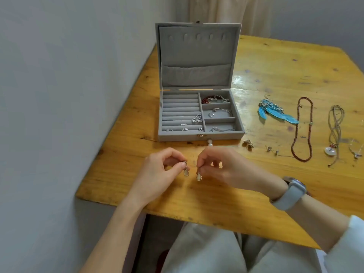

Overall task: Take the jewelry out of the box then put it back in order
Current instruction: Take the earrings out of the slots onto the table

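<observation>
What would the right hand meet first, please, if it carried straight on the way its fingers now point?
The right hand points left, toward the left hand. It would probably meet the drop earring that the left hand pinches, then those fingers. Depth is unclear, so it might pass just clear.

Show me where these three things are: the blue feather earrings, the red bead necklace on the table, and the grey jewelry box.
blue feather earrings (275,113): head view, on a blue feather.
red bead necklace (293,138): head view, on its left strand.
grey jewelry box (197,56): head view, on the open lid's lining.
</observation>
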